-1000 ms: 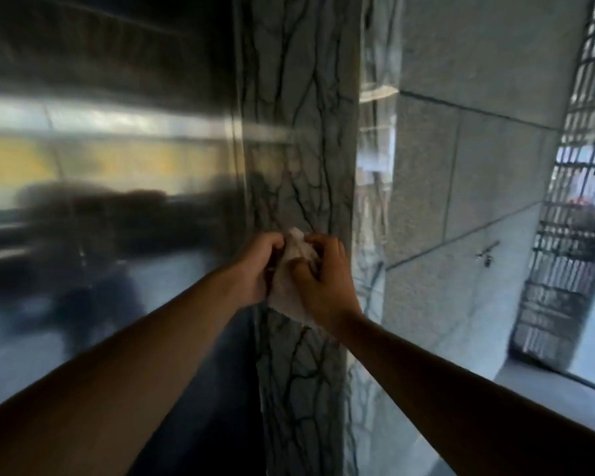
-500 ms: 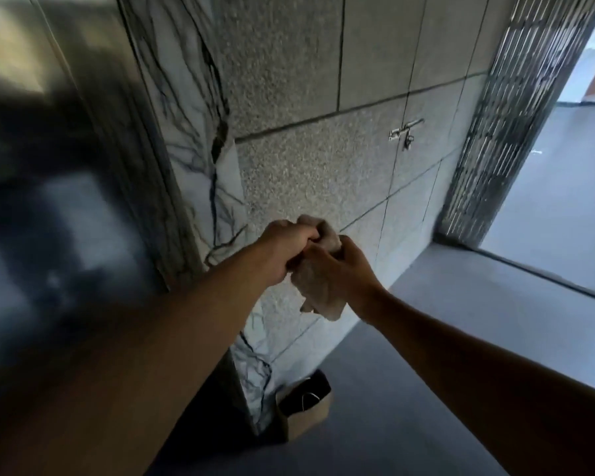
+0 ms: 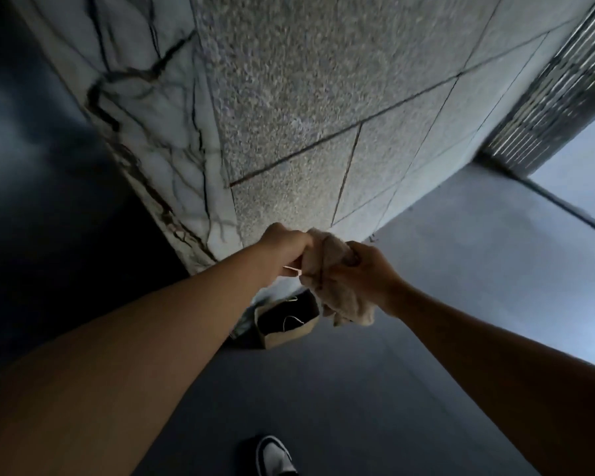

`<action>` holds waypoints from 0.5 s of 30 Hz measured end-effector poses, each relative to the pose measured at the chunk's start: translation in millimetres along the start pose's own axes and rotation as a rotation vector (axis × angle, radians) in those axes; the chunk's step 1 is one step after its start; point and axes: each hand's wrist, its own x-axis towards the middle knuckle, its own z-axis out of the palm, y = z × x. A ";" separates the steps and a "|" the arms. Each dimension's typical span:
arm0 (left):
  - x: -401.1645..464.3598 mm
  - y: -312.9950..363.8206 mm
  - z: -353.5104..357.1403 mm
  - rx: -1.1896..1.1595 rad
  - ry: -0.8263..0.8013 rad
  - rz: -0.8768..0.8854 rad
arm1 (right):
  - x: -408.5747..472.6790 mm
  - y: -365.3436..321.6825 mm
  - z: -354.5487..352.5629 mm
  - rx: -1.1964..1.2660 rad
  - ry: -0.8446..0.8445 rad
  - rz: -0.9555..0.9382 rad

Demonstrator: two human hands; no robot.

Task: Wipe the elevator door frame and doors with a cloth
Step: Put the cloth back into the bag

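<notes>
Cloth (image 3: 337, 286) bunched between both hands, clear of the marble door frame (image 3: 152, 132); left hand (image 3: 285, 252) and right hand (image 3: 364, 273) each grip it with curled fingers, above the floor (image 3: 358, 389).

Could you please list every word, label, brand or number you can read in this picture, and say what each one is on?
None can be read.
The cloth, held by the left hand and right hand, shows no print.
The paper bag on the floor, the shoe and the marble door frame show no lettering.
</notes>
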 end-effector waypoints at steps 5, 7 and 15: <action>83.8 -88.1 -4.6 0.080 0.055 -0.107 | 79.6 71.7 43.6 -0.154 -0.136 0.038; 108.0 -133.7 -6.2 0.166 0.030 -0.195 | 106.6 101.0 62.4 -0.236 -0.209 0.034; 185.9 -256.3 13.9 0.281 0.028 -0.330 | 200.0 201.3 112.1 -0.664 -0.480 -0.217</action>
